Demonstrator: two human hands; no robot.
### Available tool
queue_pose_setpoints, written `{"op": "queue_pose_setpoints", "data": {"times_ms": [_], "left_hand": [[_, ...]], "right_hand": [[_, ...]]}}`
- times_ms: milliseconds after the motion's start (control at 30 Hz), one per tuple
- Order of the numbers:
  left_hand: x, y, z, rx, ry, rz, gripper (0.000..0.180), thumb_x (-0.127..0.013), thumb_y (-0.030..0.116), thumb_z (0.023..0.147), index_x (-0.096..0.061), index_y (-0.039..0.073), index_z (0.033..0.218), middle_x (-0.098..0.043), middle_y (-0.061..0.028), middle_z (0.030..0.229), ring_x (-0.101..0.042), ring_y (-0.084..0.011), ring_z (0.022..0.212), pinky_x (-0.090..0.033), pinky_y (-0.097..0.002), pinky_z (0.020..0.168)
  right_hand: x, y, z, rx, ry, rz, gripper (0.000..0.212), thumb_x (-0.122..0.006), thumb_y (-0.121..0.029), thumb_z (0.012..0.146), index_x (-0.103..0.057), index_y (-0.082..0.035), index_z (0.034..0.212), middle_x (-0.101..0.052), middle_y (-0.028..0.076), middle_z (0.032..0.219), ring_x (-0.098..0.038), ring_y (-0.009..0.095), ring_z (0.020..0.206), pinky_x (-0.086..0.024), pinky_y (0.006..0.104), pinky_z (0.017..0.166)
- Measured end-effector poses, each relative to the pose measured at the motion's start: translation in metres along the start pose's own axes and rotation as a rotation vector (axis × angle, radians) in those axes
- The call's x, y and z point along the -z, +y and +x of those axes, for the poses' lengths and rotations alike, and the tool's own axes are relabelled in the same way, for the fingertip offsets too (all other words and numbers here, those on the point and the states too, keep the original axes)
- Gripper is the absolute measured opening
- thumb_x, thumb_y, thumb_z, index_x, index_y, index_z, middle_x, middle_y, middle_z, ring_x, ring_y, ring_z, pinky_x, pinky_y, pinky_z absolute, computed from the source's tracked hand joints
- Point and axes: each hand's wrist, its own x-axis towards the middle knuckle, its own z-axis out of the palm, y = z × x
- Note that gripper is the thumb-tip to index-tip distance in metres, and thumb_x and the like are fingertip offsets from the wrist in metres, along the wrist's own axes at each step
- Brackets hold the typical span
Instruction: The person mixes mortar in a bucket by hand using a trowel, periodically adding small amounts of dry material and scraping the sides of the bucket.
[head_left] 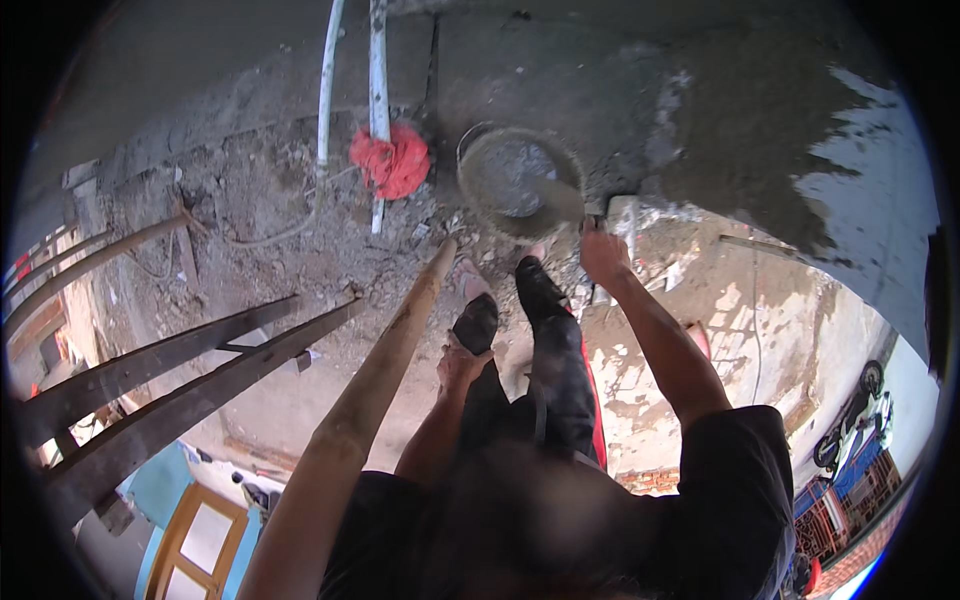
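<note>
My right hand is closed around the dark handle of a trowel. Its mortar-smeared blade dips into a round bucket of wet grey mortar, a little beyond my feet. My left hand rests on my left leg near the knee, holding nothing, its fingers spread over the black trousers.
A wooden pole slants up close by on my left. Dark beams reach in farther left. Two white pipes stand beyond, one wrapped with red cloth. Rubble covers the ground; a wall carries wet mortar.
</note>
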Motion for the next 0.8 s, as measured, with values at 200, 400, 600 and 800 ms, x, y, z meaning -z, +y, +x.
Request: {"op": "queue_pose_setpoints", "data": {"times_ms": [200,400,600,800], "left_hand": [[-0.001,0.02,0.013,-0.034,0.101,0.024,0.103,-0.073,0.049,0.075,-0.019,0.009,0.153,-0.049,-0.0243,0.132,-0.062,-0.0398,0.108,-0.051,-0.0466,0.092],[-0.002,0.008,0.019,-0.026,0.062,0.01,0.099,-0.072,0.051,0.076,-0.024,0.009,0.152,-0.049,-0.0267,0.136,-0.059,-0.0399,0.115,-0.05,-0.0452,0.095],[-0.01,-0.011,0.04,-0.062,0.042,0.023,0.103,-0.073,0.053,0.074,-0.022,0.008,0.152,-0.051,-0.0255,0.136,-0.058,-0.0379,0.117,-0.049,-0.046,0.096],[-0.042,-0.075,0.1,-0.375,0.071,-0.305,0.103,-0.079,0.056,0.065,-0.036,0.012,0.147,-0.054,-0.016,0.138,-0.054,-0.0296,0.126,-0.041,-0.0463,0.104]], "right_hand": [[-0.108,-0.031,0.138,-0.253,-0.012,0.147,0.026,-0.054,-0.013,0.088,-0.06,0.001,0.109,-0.064,0.025,0.107,-0.065,0.041,0.099,-0.054,0.0482,0.082],[-0.146,-0.046,0.117,-0.145,-0.075,0.429,0.033,-0.063,-0.029,0.086,-0.063,0.0,0.102,-0.067,0.026,0.097,-0.064,0.044,0.098,-0.053,0.049,0.084],[-0.091,-0.037,0.047,-0.014,0.076,0.475,0.044,-0.062,-0.039,0.086,-0.063,-0.003,0.111,-0.068,0.024,0.092,-0.065,0.041,0.094,-0.051,0.0517,0.08],[0.059,-0.044,-0.003,0.074,0.146,0.252,0.05,-0.061,-0.041,0.086,-0.058,-0.005,0.121,-0.068,0.025,0.091,-0.066,0.041,0.091,-0.052,0.0511,0.083]]}}
